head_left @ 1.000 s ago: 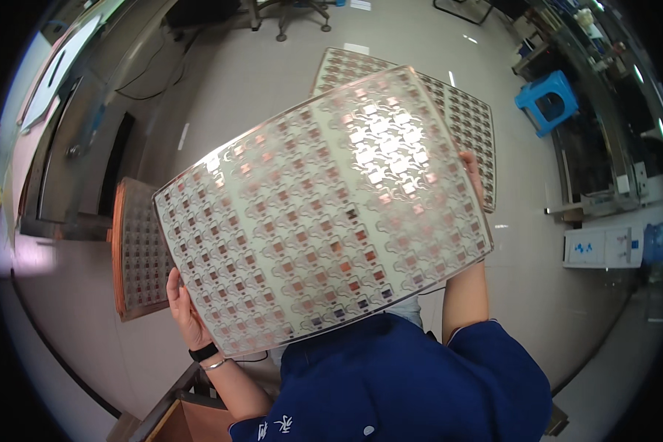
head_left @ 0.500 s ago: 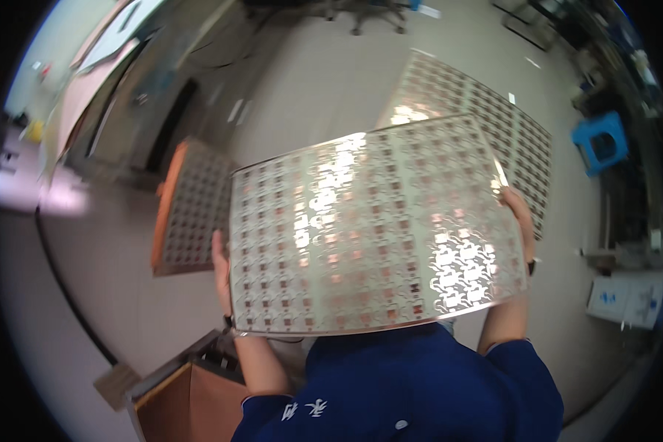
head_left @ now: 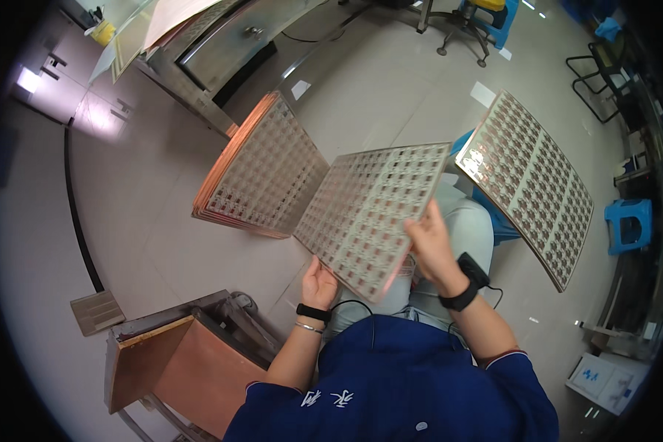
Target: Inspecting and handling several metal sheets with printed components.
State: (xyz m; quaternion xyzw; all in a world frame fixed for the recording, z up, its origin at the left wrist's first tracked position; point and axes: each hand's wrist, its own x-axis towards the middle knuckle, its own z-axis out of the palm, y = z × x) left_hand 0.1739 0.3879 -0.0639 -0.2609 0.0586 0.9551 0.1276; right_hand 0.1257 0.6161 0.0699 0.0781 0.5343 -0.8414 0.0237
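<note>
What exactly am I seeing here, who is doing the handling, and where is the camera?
No machine: a person works with two bare hands. The camera, the left of two fisheyes on the head, looks down, so straight edges bend. The right hand grips a thin patterned sheet; the left hand is at its lower edge, its grip unclear. To the left is a stack of similar sheets with copper-coloured edges; to the right, another sheet lies over something blue.

A blue stool [head_left: 628, 211] stands on glossy floor [head_left: 147, 243].
</note>
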